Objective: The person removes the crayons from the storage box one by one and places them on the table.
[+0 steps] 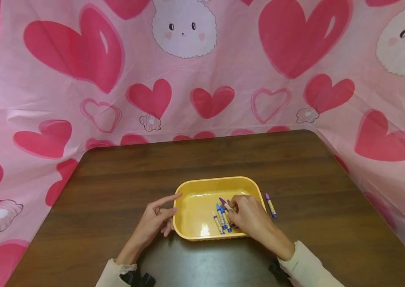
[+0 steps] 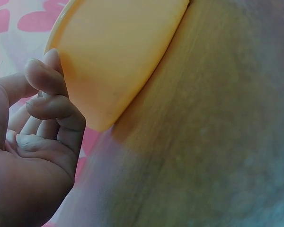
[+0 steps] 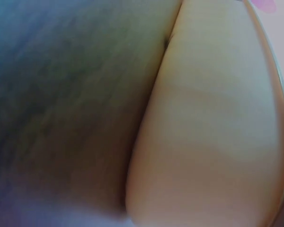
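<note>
A yellow tray point(image 1: 195, 238) stands on the table, with several crayons point(image 1: 220, 217) lying loose inside toward its right. My right hand point(image 1: 250, 215) reaches in over the tray's right side and pinches a purple crayon point(image 1: 224, 203), whose tip points up and left. Part of the crayon pile is hidden under this hand. At the tray's left end is my left hand point(image 1: 152, 221), its forefinger and thumb resting on the rim and the other fingers loosely bent outside. The left wrist view shows those fingertips right at the tray wall point(image 2: 113, 56).
One crayon with a pinkish-purple tip point(image 1: 270, 205) lies on the brown table point(image 1: 145, 167), just outside the tray's right wall. A pink cloth point(image 1: 181, 71) printed with hearts hangs behind the table and along both sides. Only the tray's outer wall point(image 3: 208, 123) and wood show in the right wrist view.
</note>
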`<state>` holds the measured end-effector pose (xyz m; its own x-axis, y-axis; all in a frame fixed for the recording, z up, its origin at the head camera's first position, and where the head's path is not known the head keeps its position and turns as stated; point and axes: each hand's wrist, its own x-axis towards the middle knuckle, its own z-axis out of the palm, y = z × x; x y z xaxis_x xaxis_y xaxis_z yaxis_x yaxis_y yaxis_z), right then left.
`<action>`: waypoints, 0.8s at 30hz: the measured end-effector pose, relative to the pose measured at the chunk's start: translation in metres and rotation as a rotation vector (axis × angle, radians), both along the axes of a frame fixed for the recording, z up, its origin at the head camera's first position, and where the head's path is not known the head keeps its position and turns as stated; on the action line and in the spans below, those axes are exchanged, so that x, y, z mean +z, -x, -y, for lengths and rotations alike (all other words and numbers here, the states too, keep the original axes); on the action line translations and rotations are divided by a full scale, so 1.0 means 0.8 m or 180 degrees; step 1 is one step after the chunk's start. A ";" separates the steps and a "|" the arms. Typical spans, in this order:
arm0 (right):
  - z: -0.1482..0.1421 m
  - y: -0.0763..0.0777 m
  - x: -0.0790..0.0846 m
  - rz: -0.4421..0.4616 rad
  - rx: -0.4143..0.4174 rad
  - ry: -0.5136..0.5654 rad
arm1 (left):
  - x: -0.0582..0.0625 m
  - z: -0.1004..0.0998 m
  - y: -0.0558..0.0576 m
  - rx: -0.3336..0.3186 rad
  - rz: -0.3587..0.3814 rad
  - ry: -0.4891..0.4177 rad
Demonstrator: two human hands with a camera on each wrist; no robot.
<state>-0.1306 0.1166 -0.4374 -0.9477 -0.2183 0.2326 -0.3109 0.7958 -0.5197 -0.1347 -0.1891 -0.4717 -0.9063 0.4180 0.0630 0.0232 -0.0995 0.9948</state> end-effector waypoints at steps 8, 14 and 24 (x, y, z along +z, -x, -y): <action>-0.008 -0.010 0.016 -0.0223 -0.0043 0.0354 | 0.002 0.000 -0.001 0.0017 0.0016 0.0052; -0.027 -0.016 0.031 -0.0327 -0.0042 0.0562 | 0.003 -0.001 0.000 0.0039 0.0059 0.0077; -0.068 -0.022 0.054 -0.0411 -0.0357 0.0983 | -0.001 0.000 0.000 0.0019 0.0008 0.0053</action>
